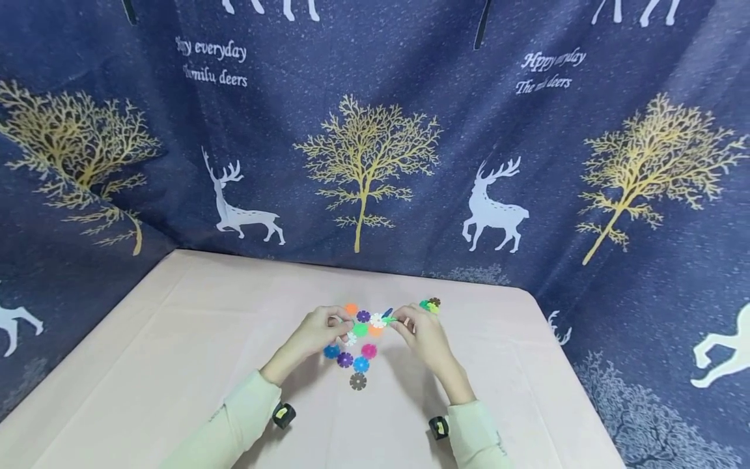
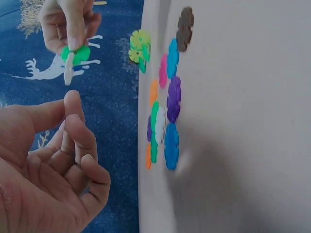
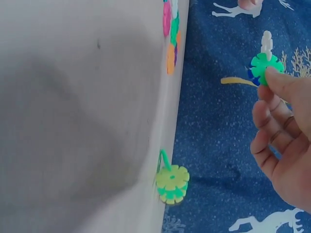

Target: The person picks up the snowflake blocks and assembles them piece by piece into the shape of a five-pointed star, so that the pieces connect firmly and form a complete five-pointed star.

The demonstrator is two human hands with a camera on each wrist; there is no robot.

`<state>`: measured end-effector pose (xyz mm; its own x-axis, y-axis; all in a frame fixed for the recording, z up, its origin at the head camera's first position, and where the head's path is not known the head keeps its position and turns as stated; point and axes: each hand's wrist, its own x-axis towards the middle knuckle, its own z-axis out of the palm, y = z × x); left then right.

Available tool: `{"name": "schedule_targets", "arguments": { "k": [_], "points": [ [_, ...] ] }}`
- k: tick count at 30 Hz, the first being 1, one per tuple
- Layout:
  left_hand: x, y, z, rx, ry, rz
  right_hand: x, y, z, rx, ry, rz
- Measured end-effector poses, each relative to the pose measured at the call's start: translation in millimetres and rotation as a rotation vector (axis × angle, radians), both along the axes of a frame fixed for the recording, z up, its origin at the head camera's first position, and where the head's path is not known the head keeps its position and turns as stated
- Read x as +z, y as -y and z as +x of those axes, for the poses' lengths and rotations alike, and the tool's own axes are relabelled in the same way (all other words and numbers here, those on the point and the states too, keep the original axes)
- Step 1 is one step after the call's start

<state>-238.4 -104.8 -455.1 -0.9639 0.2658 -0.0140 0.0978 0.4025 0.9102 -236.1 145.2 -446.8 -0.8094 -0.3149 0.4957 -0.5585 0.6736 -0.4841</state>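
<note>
My right hand (image 1: 424,333) pinches a green snowflake disc (image 3: 263,64) between thumb and fingers, above the table. A white snowflake disc (image 3: 267,42) is slotted edge-on into it, and a blue disc (image 3: 252,74) shows behind its other side. Opposite, my left hand (image 2: 63,160) is raised with fingers bent and thumb near the index finger, nothing visible between them. The white disc points toward its fingertips, a gap apart. Below both hands lie loose discs, among them a pink disc (image 1: 368,351), a purple disc (image 1: 344,359) and a brown disc (image 1: 358,382).
A joined cluster of green and yellow discs (image 3: 172,178) lies on the table to the right of my right hand, with a brown disc (image 1: 435,301) beside it. A pale pink cloth (image 1: 222,312) covers the table. Behind hangs a blue curtain (image 1: 363,58) with deer and trees.
</note>
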Motion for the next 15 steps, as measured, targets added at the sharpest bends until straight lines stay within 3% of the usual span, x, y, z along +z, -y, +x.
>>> {"name": "schedule_targets", "arguments": {
  "k": [5, 10, 15],
  "points": [
    [-3.8, 4.9, -8.0, 0.038, -0.016, 0.008, 0.9, -7, -2.6, -0.054, 0.015, 0.033],
    [-10.4, 10.3, -18.3, 0.102, -0.032, -0.034, 1.3, -19, -2.1, -0.191, 0.079, 0.04],
    [-19.7, 14.0, -28.5, 0.154, -0.002, -0.041, 0.0, -34, -2.2, -0.313, 0.121, 0.015]
  ]
}}
